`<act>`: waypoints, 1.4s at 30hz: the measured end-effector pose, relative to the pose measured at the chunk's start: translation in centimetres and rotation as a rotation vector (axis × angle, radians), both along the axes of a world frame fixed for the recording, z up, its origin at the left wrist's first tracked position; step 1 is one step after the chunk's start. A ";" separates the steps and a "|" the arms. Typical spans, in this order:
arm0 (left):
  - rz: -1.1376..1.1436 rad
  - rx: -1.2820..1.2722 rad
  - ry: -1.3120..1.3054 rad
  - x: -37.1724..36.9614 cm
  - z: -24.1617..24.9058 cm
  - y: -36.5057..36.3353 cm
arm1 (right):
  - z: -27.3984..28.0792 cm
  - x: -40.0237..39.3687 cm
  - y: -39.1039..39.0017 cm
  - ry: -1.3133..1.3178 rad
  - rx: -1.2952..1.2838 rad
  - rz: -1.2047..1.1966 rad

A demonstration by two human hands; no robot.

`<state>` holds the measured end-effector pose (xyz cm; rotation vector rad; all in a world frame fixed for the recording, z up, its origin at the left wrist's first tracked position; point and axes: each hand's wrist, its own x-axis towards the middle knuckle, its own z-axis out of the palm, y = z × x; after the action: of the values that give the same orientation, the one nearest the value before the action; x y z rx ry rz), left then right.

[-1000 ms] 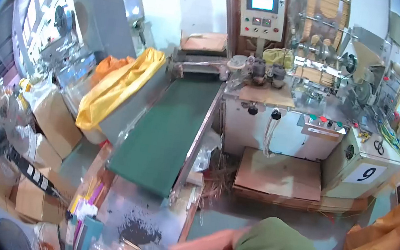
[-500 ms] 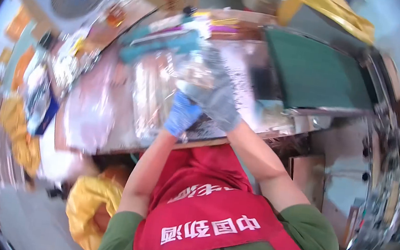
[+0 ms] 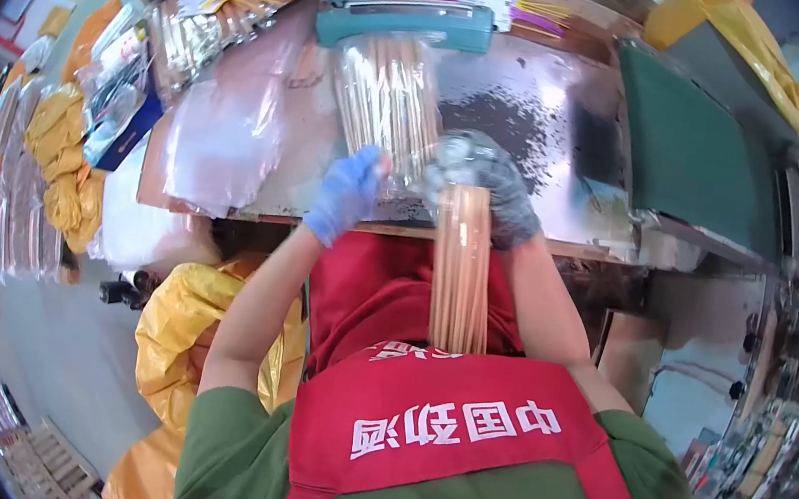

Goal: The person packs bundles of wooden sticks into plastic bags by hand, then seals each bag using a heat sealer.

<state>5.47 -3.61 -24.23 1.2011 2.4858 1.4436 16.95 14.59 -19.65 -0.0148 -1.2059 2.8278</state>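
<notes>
My right hand, in a grey glove, is closed around the upper end of a bundle of thin wooden sticks. The bundle hangs upright in front of my red apron, with clear plastic glinting near its top. My left hand, in a blue glove, has its fingers curled together at the lower left of a clear plastic bag of sticks. Whatever is pinched there is hidden. That bag lies on the table, its far end near a teal bar-shaped device.
Flat clear plastic bags lie on the left of the table. Packed bundles sit behind them. A green board stands at the right. Yellow plastic hangs below the table on the left.
Both hands were together over the table; now they are apart and closer to my body. The right hand now shows the stick bundle upright. My view has shifted, and the bagged sticks lie nearer the teal device.
</notes>
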 end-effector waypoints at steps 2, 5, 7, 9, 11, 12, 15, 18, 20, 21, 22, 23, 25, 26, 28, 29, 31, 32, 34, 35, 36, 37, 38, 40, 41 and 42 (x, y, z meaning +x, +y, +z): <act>-0.064 0.181 -0.397 -0.6 3.6 2.9 | 1.3 -0.7 -0.7 -0.014 0.308 -0.030; -0.093 0.167 -0.350 2.5 7.4 6.4 | -5.0 -2.9 -0.8 0.055 0.713 -0.170; -0.114 0.067 0.262 5.0 5.3 6.2 | -8.1 0.0 -1.0 -0.033 0.324 -0.021; -0.249 0.092 0.152 7.9 5.4 2.4 | -7.9 5.2 -2.1 -0.099 0.181 0.093; -0.557 -0.032 -0.321 10.2 6.3 -2.4 | -6.7 13.4 -4.5 -0.257 0.719 -0.028; -0.577 -0.043 -0.572 11.8 6.5 -3.7 | -3.4 14.8 -4.3 -0.259 0.495 0.132; -0.572 -0.087 -0.548 10.6 9.4 -2.5 | 2.0 15.0 -3.2 -0.253 0.902 0.390; -0.478 0.211 -0.071 8.6 15.7 2.2 | 14.7 8.8 -0.5 -0.093 2.149 0.117; -0.205 0.341 0.209 6.4 20.1 4.7 | 17.8 4.4 1.1 0.647 2.297 -0.607; -0.022 0.409 0.317 5.2 22.5 5.8 | 18.1 1.0 1.6 0.766 2.326 -0.696; 0.015 0.435 0.250 3.2 23.5 6.3 | 16.5 -2.0 1.1 0.504 2.296 -0.563; 0.044 0.459 0.292 1.1 23.1 6.4 | 15.8 -4.2 0.9 0.270 2.243 -0.433; 0.033 0.325 0.496 -3.2 21.4 5.9 | 16.7 -5.5 2.4 0.410 2.141 -0.367; 0.063 0.334 0.538 -3.9 22.4 5.0 | 17.4 -5.8 3.3 0.460 2.022 -0.278; -0.093 0.110 0.590 -4.2 22.9 2.6 | 20.3 -5.8 4.1 0.382 2.166 -0.073; -0.067 0.105 0.584 -4.7 22.7 2.0 | 20.7 -6.1 4.2 0.422 2.165 0.029; -0.126 0.006 0.770 -6.4 23.0 1.9 | 21.3 -6.9 3.4 0.431 2.173 -0.003; -0.070 0.048 0.656 -6.4 23.7 2.2 | 21.7 -7.3 2.9 0.416 2.185 -0.055; 0.004 0.067 0.560 -7.2 22.7 2.6 | 16.6 -8.4 -0.4 0.541 2.176 -0.391; 0.073 0.083 0.464 -7.8 22.1 2.9 | 14.7 -8.5 -1.7 0.661 2.124 -0.730; 0.134 0.037 0.365 -8.1 21.9 2.6 | 14.6 -8.0 -2.4 0.673 2.124 -0.745; 0.137 0.041 0.382 -8.5 21.9 2.0 | 14.6 -7.8 -3.0 0.485 2.173 -0.510; 0.142 0.083 0.301 -9.1 21.9 1.2 | 15.5 -8.1 -3.1 0.402 2.186 -0.390; 0.168 0.086 0.235 -9.1 22.4 0.0 | 18.8 -8.2 -2.3 0.271 2.252 -0.320; 0.172 0.084 0.231 -8.9 22.6 -0.2 | 20.2 -8.1 -1.5 0.219 2.311 -0.361; 0.175 0.051 0.331 -8.8 22.7 -0.1 | 20.5 -8.2 -1.0 0.305 2.432 -0.415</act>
<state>-3.30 -3.74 -1.52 1.3620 2.8514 1.4588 8.75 13.56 0.90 0.2075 -2.7110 -0.1997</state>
